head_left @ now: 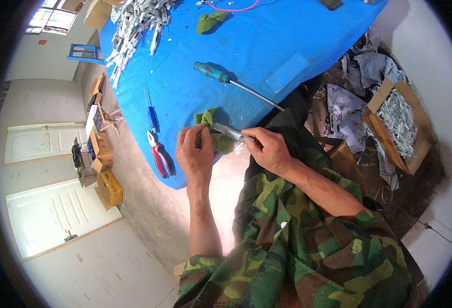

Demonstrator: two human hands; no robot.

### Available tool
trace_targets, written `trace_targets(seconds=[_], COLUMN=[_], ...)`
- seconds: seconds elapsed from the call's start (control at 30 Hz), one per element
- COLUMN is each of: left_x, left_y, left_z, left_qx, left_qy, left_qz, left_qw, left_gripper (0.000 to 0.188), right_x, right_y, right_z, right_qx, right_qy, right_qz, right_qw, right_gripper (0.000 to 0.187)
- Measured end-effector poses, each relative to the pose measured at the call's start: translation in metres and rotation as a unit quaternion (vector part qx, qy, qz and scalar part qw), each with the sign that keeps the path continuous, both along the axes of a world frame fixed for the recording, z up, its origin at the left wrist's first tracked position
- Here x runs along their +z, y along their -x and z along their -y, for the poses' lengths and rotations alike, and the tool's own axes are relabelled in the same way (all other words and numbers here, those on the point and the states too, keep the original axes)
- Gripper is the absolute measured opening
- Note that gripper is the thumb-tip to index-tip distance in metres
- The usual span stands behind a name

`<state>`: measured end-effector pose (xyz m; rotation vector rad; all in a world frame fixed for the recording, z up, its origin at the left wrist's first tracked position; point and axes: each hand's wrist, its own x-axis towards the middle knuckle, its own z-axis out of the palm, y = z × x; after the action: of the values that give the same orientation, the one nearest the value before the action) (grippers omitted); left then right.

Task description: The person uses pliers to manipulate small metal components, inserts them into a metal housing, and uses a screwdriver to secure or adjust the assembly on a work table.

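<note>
My left hand (195, 154) is closed on a green cloth (223, 144), whose folds stick out above and beside the fingers. A slim silver-grey strip (227, 130) runs from the cloth across to my right hand (271, 150), which pinches its near end between thumb and finger. Its exact kind is hard to make out. On the blue-covered table (180, 92) beyond my hands lies a large teal-handled screwdriver (211, 72), its shaft pointing toward my lap. Left of my left hand are a small blue screwdriver (153, 118) and red-handled pliers (160, 160).
A heap of grey metal strips (141, 28) covers the table's far left. Another green cloth (210, 22) and a pink wire (231, 10) lie at the far side. A carton of similar strips (398, 123) stands right on the floor. Cartons (109, 189) line the left.
</note>
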<state>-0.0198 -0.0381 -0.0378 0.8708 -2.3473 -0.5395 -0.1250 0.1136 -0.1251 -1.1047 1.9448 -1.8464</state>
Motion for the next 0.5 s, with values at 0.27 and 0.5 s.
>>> trace_targets(seconds=[0.27,0.5], left_x=[0.005,-0.002], left_y=[0.012,0.011], left_z=[-0.049,-0.025], left_qx=[-0.131,-0.084], left_qy=[0.024,0.045], left_qz=[0.050,0.059], left_qw=[0.990,0.994], left_gripper=[0.013,0.010], right_x=[-0.003,-0.004], right_y=[0.002,0.002], right_z=[0.000,0.000], right_qx=[0.003,-0.003], right_qy=[0.045,0.021], right_qz=[-0.002,-0.023], right_qw=[0.999,1.000], right_gripper=[0.018,0.019])
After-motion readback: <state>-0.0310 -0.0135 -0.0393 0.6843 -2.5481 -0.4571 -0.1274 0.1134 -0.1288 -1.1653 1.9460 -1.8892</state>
